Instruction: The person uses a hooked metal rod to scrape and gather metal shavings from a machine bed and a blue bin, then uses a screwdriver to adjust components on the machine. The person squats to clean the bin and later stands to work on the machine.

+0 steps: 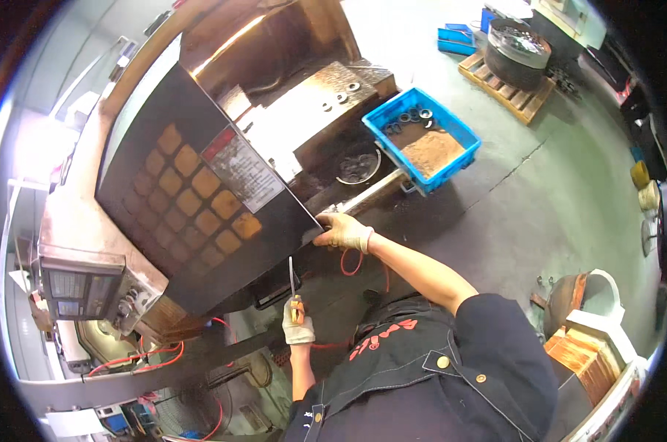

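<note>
Matt cloth glove [300,333], metal tool shaft [291,272] (smooth), plastic bin [394,153], wooden pallet [525,103]

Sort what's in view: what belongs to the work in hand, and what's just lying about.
Part of the work, judging by the hands:
- yellow-handled tool, in the left hand
- dark machine door, right hand at its edge
- probably the blue bin beside the machine

Apparently just about:
- wooden pallet
- dark drum on it
- blue trays

Black gridded machine door [208,180]: centre-left; grey boxy control panel [83,291] left of it. Yellow-handled metal rod tool [297,306]: before door. Round metal rings [341,97]: on flat ledge [301,118] beyond door. Rectangular blue plastic crate [451,169]: right of ledge. Slatted wooden pallet [523,110]: behind crate, dark drum [516,57] on top.
</note>
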`<state>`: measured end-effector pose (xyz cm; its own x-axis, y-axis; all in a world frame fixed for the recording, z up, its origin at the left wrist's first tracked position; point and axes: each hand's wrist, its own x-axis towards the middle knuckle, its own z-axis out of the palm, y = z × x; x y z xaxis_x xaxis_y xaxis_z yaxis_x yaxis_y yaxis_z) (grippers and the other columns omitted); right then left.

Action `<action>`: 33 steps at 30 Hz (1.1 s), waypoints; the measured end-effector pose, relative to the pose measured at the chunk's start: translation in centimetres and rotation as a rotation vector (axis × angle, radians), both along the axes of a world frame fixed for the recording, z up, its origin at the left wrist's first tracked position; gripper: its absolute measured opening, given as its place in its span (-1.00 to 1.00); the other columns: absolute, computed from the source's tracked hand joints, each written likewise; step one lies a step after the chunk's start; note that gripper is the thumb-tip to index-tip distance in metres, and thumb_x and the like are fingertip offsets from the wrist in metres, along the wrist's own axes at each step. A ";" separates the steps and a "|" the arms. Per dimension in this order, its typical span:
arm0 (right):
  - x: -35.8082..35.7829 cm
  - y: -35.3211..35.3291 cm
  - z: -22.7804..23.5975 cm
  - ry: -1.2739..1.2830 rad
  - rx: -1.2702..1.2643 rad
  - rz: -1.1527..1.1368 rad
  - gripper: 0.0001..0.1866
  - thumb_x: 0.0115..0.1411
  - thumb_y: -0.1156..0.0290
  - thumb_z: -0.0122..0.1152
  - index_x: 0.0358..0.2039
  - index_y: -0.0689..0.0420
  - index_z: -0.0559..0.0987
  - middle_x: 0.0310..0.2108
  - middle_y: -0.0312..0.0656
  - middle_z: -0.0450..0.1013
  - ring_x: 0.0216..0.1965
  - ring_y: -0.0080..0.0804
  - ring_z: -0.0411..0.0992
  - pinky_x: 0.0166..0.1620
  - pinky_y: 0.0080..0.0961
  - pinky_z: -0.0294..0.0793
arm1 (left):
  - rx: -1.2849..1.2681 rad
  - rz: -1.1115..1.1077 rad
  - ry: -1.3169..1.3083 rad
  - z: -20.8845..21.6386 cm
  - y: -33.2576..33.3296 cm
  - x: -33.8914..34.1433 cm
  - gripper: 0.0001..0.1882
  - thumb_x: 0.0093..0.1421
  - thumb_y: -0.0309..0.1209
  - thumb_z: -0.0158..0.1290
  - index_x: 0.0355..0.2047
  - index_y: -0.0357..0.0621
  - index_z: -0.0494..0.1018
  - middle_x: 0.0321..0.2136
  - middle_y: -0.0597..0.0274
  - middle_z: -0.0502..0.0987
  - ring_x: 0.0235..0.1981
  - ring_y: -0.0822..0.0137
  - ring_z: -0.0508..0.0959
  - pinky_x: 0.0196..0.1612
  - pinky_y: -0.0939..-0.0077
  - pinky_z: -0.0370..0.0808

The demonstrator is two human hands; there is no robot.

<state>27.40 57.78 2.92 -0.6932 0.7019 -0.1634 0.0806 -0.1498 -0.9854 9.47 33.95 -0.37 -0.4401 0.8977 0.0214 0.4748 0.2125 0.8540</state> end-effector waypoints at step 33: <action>19.1 -29.1 -11.3 0.877 -0.291 -1.770 -0.80 0.11 0.49 0.19 -0.26 -0.09 0.50 -0.45 -0.37 0.42 -0.67 -0.71 0.21 -0.60 -0.74 0.20 | -0.521 -1.639 0.269 -2.9 9.8 11.5 -0.65 0.00 -0.61 -0.03 -0.16 -0.08 0.45 -0.34 -0.02 0.55 -0.24 0.11 0.56 -0.20 0.45 0.43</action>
<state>46.46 28.69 -8.34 0.6735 0.5920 -0.4426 -0.7124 0.3600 -0.6024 20.97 43.71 -3.25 0.8229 0.3083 -0.4773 0.5670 -0.3897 0.7257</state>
